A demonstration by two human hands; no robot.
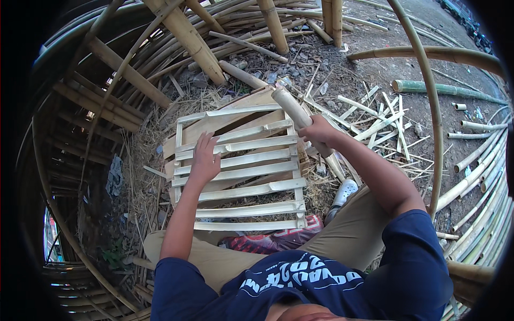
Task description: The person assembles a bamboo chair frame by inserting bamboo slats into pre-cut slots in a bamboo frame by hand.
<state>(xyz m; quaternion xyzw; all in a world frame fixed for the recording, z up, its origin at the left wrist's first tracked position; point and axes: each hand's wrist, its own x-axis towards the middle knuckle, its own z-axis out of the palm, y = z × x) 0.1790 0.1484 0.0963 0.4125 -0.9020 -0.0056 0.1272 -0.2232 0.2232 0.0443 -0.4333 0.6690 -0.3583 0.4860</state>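
In front of me lies a slatted bamboo frame (247, 173), its several pale split strips running crosswise over side rails. My left hand (204, 159) rests flat on the strips near the frame's left side, fingers stretched out and holding nothing. Near the far right corner, my right hand (319, 132) is wrapped round a short, thick length of bamboo (289, 105). The bamboo length tilts, its cut end pointing away and to the left over the frame's corner. Beneath the frame are flat wooden boards (259, 99), partly covered by the strips.
Split bamboo offcuts (381, 119) litter the ground at the right. Bamboo poles (484, 171) are stacked along the right edge, and upright posts (274, 27) stand at the back. A curved bamboo pole (431, 101) arches past my right arm. A red patterned cloth (273, 239) lies by my legs.
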